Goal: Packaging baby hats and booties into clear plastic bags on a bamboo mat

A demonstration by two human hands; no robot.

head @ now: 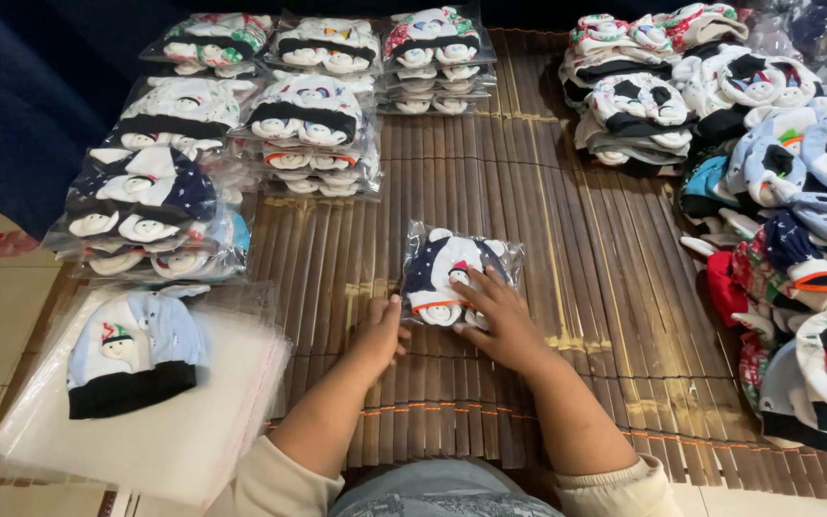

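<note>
As both arms reach forward over a brown slatted bamboo mat [567,287], the person's right hand [500,321] lies flat, fingers spread, on top of a clear plastic packet of baby hats [447,268] resting at the middle of the mat. The palm presses the packet's lower right part; nothing is clasped, the hand simply bears down on it. The left hand [380,335] sits just beside the packet's lower left corner, fingers curled against the mat and touching the plastic edge, though whether it pinches the edge cannot be told. The packet shows dark blue and white hats with small round animal faces.

To the left, a light blue hat with a black band [131,354] lies on a stack of empty clear bags [184,431]. Beyond it, rows of filled packets [308,124] stand stacked along the far and left sides of the mat. On the right, a loose heap of unpacked hats [787,211] in white, blue and red spills across the mat's edge. Cream sleeves [614,488] cover both forearms near the bottom of the view.
</note>
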